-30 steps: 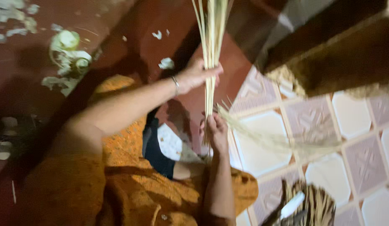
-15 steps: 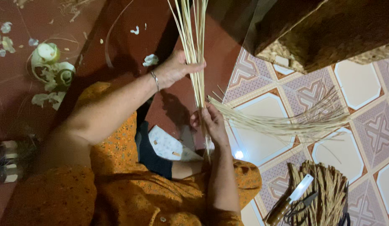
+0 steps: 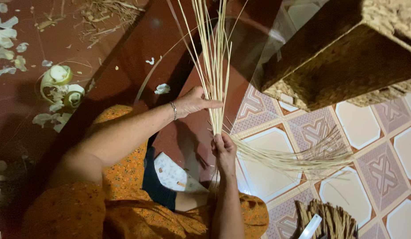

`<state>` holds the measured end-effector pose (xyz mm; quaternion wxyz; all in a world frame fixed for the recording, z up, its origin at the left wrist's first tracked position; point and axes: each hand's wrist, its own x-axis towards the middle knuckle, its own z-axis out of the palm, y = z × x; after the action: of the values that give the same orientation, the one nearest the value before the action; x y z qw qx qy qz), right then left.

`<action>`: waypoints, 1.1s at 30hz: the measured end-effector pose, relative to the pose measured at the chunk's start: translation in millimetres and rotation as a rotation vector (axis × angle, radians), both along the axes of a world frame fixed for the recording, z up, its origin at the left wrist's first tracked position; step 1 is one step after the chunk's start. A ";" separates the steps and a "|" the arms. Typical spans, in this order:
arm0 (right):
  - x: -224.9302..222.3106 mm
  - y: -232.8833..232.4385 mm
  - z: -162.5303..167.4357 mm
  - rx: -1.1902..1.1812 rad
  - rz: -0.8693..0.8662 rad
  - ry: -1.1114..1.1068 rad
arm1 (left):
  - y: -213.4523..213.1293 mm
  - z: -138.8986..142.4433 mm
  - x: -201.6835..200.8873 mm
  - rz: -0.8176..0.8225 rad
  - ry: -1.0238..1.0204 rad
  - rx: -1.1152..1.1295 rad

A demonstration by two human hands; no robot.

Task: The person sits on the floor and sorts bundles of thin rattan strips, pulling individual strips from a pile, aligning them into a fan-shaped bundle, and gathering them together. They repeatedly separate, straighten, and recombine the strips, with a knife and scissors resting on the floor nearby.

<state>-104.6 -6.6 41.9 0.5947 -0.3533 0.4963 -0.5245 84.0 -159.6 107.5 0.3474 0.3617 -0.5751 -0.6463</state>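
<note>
The right hand is clamping the pale straw bundle upright in a tight grip while the left hand is pinching strands, apparently sorting them.

One head camera looks steeply down, close over both arms

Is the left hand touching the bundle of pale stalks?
Touching. The head view shows the left hand with its fingers wrapped against the stalks, no gap between; the right hand grips the same bundle lower down.
</note>
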 end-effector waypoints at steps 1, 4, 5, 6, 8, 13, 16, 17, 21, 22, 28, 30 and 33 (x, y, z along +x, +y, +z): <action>-1.7 -0.3 -0.8 -0.011 -0.008 0.010 | -2.8 2.9 3.3 0.003 0.034 -0.010; -8.0 -1.4 -3.5 -0.012 -0.034 -0.006 | -19.2 11.3 17.8 0.010 0.086 0.028; -10.6 -1.9 -4.1 -0.026 -0.036 -0.024 | -25.0 12.5 24.5 0.059 0.040 -0.039; -13.1 -2.2 -4.1 -0.038 -0.037 -0.043 | -30.7 13.1 32.8 0.109 -0.007 -0.104; -17.1 -3.3 -3.4 -0.074 -0.039 -0.075 | -42.8 11.4 50.2 0.284 -0.089 -0.171; -20.0 -4.1 3.7 -0.104 -0.024 -0.133 | -78.8 3.4 99.4 0.669 -0.085 -0.309; -18.6 -1.9 8.9 -0.071 -0.027 -0.147 | -79.4 -4.4 103.6 0.469 -0.146 -0.103; -18.1 -1.7 10.0 -0.079 -0.020 -0.137 | -77.9 -5.9 100.7 0.366 -0.174 0.004; -20.3 -2.8 10.1 -0.087 -0.041 -0.115 | -65.7 -8.1 84.9 0.187 0.068 0.251; -21.9 -2.8 9.1 -0.080 -0.056 -0.115 | -61.2 -9.0 81.1 0.161 0.068 0.186; -41.3 -6.0 5.0 -0.110 -0.176 -0.163 | -56.7 -5.4 84.7 0.389 -0.173 0.110; -48.0 -5.8 4.1 -0.105 -0.231 -0.139 | -60.9 -3.0 96.5 0.546 -0.194 0.096; -55.0 -4.1 2.4 -0.111 -0.270 -0.106 | -70.8 2.0 135.4 0.757 -0.205 0.078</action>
<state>-159.6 -10.7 44.3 0.5236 -0.2877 0.4775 -0.6442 219.4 -230.4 109.6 0.4877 0.6239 -0.4078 -0.4544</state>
